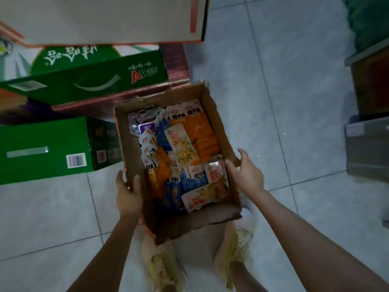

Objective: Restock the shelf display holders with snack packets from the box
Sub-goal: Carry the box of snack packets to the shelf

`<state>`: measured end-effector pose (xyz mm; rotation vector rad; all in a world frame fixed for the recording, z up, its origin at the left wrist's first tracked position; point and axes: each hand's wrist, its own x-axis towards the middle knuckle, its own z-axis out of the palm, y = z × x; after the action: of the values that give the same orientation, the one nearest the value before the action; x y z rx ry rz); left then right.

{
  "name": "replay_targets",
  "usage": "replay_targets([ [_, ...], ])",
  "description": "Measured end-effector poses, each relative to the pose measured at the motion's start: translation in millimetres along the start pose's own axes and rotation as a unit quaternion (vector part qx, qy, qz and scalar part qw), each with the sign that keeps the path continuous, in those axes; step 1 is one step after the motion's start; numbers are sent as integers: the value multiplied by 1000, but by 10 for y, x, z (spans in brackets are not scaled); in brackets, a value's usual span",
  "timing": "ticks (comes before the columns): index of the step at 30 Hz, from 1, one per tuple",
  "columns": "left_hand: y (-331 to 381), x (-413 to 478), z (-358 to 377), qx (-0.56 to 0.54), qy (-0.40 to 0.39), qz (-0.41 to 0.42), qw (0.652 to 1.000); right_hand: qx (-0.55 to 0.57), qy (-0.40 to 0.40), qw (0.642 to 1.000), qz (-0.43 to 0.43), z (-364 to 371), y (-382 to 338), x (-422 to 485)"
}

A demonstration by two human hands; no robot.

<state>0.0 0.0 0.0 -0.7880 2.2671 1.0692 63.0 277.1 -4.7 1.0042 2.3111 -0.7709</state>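
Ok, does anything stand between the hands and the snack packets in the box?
Nothing visible does. The box is open on top and the snack packets lie uncovered; left hand and right hand grip its side walls.

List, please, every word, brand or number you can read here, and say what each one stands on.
"AD", red letters: upper green cardboard carton.
"魔芋爽": orange snack packets in the brown cardboard box.
Barcode digits, the carton's upside-down white script and other packet print: too blurred to read.
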Motion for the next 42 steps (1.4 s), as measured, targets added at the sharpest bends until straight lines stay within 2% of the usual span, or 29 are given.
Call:
replay_targets([
  [3,-67,170,39,32,18,57,998,-2,52,998,-38,270,63,20],
  [6,-93,335,25,88,-4,123,988,-89,102,989,-58,465,106,23],
  [9,-21,448,-26,113,-17,145,983,-141,135,979,-55,514,127,90],
  [16,-41,616,-15,162,-3,182,970,-40,165,981,-99,528,171,156],
  [20,-28,631,19,194,2,218,956,-30,176,975,-129,527,140,161],
  [27,109,472,-19,197,-11,222,955,-28,188,968,-167,493,206,168],
  [34,378,0,-87,209,-74,274,936,-47,184,977,-101,172,460,-399],
  [42,1036,-1198,-392,275,-171,366,872,-1,200,979,51,-686,722,-1962],
])
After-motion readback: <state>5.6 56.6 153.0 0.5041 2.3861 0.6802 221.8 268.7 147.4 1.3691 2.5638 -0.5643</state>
